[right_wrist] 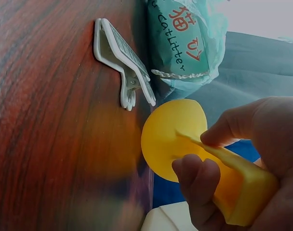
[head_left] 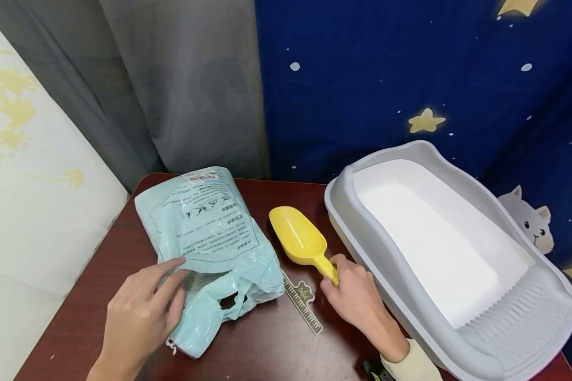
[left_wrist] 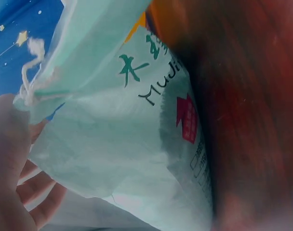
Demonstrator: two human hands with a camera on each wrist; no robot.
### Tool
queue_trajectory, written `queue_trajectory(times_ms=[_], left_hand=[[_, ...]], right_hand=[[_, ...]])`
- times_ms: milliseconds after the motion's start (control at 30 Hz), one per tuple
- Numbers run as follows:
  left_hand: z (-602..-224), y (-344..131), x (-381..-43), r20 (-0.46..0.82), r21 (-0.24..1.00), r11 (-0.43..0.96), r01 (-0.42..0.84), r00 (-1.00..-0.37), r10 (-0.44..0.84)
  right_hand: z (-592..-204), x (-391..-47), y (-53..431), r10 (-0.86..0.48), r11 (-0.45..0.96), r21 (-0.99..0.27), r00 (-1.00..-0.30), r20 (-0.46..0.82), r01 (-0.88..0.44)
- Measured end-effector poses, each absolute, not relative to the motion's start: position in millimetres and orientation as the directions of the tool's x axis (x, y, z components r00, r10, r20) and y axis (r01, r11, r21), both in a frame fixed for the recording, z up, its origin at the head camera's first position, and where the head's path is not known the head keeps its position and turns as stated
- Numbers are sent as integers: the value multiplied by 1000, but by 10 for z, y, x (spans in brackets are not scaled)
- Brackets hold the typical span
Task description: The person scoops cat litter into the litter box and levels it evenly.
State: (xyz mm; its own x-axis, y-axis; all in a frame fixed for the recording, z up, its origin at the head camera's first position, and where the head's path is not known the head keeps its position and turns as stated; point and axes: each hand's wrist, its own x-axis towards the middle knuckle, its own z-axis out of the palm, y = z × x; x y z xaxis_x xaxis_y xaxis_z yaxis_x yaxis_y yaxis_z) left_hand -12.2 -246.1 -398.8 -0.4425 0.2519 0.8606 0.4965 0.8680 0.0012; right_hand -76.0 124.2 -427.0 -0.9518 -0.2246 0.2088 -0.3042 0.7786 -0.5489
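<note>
Now the right hand point(head_left: 355, 291) pinches the yellow scoop point(head_left: 297, 233) by its handle, beside the grey tray point(head_left: 376, 248); the left hand point(head_left: 140, 307), loosely spread, touches the teal bag point(head_left: 209, 222) toward the far left corner of the desk point(head_left: 276, 349)!

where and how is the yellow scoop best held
Probably by its handle, coming from the near right. The scoop points its wide bowl away and to the left, while the narrow handle runs back toward the right hand, which holds it there. A grip on the handle should leave the bowl free.
</note>
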Motion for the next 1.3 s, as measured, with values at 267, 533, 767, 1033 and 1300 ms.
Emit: queue_trajectory(times_ms=[267,533,767,1033,1300], left_hand=[[-3994,-2425,-68,835,12,874,485,-486,259],[-3996,-2432,-69,822,32,881,472,-514,245],[-4002,-2433,-82,815,58,881,469,-532,229],[-4013,-2448,-72,781,91,889,448,-586,215],[-4018,-2466,-52,744,123,895,429,-637,203]], right_hand=[[-4187,-756,1237,-212,756,-568,-943,257,-325],[-3921,-666,1196,-201,714,-601,-927,316,-359],[-3711,-502,1165,-269,661,-597,-886,377,-454],[-3559,-298,1192,-430,567,-558,-795,428,-607],[-3428,-159,1205,-533,519,-591,-774,342,-618]])
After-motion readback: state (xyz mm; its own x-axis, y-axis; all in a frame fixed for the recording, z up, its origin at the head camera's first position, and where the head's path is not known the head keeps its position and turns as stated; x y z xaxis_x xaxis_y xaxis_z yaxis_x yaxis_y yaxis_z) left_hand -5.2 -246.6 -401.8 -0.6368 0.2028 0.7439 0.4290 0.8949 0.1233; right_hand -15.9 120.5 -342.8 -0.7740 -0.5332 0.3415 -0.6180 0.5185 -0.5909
